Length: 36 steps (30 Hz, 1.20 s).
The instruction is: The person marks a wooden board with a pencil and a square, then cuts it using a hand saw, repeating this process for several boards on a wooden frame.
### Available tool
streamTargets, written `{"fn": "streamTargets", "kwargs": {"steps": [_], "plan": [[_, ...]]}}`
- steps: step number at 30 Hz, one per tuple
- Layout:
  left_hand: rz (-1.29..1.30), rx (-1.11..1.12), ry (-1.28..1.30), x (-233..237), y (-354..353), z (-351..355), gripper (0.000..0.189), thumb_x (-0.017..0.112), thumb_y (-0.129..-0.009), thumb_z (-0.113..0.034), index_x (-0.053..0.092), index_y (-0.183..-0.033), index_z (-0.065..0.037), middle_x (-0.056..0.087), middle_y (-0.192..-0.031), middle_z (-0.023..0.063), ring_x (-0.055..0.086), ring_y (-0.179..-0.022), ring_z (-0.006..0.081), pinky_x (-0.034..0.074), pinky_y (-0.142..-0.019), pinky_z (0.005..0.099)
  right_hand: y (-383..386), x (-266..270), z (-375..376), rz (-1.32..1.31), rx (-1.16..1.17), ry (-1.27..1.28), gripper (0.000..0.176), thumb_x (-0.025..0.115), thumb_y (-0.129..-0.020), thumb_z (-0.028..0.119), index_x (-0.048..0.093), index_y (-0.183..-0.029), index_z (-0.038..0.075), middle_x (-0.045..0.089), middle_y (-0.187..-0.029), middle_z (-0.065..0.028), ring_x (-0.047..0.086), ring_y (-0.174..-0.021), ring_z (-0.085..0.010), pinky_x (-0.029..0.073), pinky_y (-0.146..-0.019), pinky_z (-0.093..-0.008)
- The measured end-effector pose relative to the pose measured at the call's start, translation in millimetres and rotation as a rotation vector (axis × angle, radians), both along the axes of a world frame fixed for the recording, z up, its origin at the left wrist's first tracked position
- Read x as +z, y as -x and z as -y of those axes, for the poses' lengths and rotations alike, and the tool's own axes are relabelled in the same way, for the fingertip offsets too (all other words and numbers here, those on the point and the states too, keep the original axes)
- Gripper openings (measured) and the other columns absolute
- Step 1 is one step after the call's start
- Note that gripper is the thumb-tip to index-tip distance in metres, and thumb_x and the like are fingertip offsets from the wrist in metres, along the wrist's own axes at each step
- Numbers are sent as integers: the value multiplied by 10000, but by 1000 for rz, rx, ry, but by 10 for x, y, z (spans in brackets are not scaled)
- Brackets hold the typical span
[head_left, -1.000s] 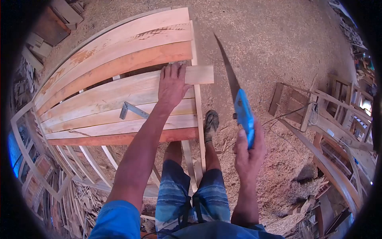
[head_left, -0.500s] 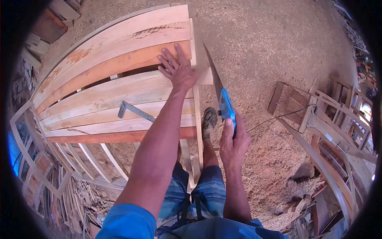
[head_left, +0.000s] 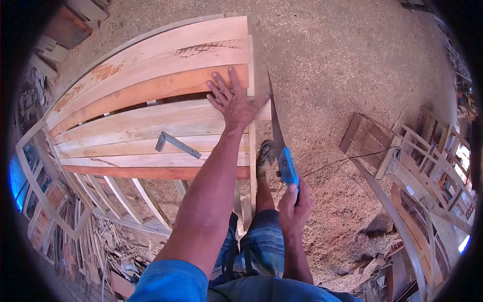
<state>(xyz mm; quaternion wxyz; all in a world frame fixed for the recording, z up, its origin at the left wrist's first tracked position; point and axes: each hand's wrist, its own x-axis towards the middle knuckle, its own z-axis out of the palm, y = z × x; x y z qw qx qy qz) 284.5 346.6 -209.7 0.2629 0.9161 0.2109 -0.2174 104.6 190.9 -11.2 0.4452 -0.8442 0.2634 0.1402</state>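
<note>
My left hand point(head_left: 236, 103) lies spread across the planks, fingers on the orange board point(head_left: 166, 88). Its thumb stretches toward the saw blade, beside a pale plank point(head_left: 191, 116) whose end juts past the upright edge of the frame. In my right hand point(head_left: 296, 206) is a handsaw point(head_left: 288, 168), gripped by its blue handle. The blade points away from me, its edge right at the jutting plank end. A try square point(head_left: 178, 144) rests on the lower planks, left of my forearm. Narrow gaps show between some of the boards.
Bare wooden ribs point(head_left: 151, 204) continue below the planked side. Wood scraps point(head_left: 121, 246) lie heaped at the lower left. On the right stand wooden frames point(head_left: 372, 136) and a curved timber point(head_left: 397, 216), with a dark cord nearby. Shavings cover the ground point(head_left: 342, 65).
The handsaw has been drawn back toward me along the plank end. My left hand stays on the boards, its thumb now visibly stretched toward the blade. The view has shifted slightly.
</note>
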Motion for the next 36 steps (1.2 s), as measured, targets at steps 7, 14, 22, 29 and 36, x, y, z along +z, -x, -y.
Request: {"fn": "streamTargets", "kwargs": {"steps": [7, 14, 22, 29, 36], "plan": [[44, -19, -1, -74, 40, -8, 1498, 821, -739, -786, -142, -1726, -201, -273, -1726, 322, -311, -1563, 545, -146, -1200, 749, 28, 125, 39, -56, -44, -17, 374, 517, -1118, 233, 663, -1375, 4, 682, -977, -186, 694, -868, -270, 526, -728, -399], [83, -30, 0, -58, 66, -18, 1482, 796, -750, -813, -141, -1728, -212, -282, -1729, 307, -307, -1565, 547, -128, -1199, 760, -586, -413, -172, 66, -50, -33, 325, 504, -1131, 239, 688, -1214, -15, 534, -711, -26, 473, -593, -95, 380, -524, -324], [30, -48, 10, -99, 53, -37, 1516, 829, -742, -768, -186, -1712, -195, -300, -1713, 326, -325, -1555, 546, -141, -1201, 756, -11, 461, 62, -234, -95, -19, 395, 507, -1112, 224, 667, -1349, -48, 741, -918, -226, 727, -790, -283, 559, -717, -406], [9, -65, 8, -97, 35, -44, 1488, 803, -781, -762, -208, -1704, -177, -318, -1699, 340, -349, -1533, 570, -147, -1187, 767, -1442, -849, -283, 30, 71, 24, 394, 551, -1119, 303, 694, -1155, -62, 683, -866, -296, 653, -703, -405, 509, -672, -478], [-53, -94, 83, -115, 21, -134, 1488, 796, -785, -769, -221, -1702, -185, -369, -1683, 328, -385, -1520, 557, -177, -1158, 781, -97, 562, -34, -152, -60, 46, 367, 529, -1120, 280, 696, -1220, -31, 682, -845, -216, 687, -751, -294, 521, -678, -414]]}}
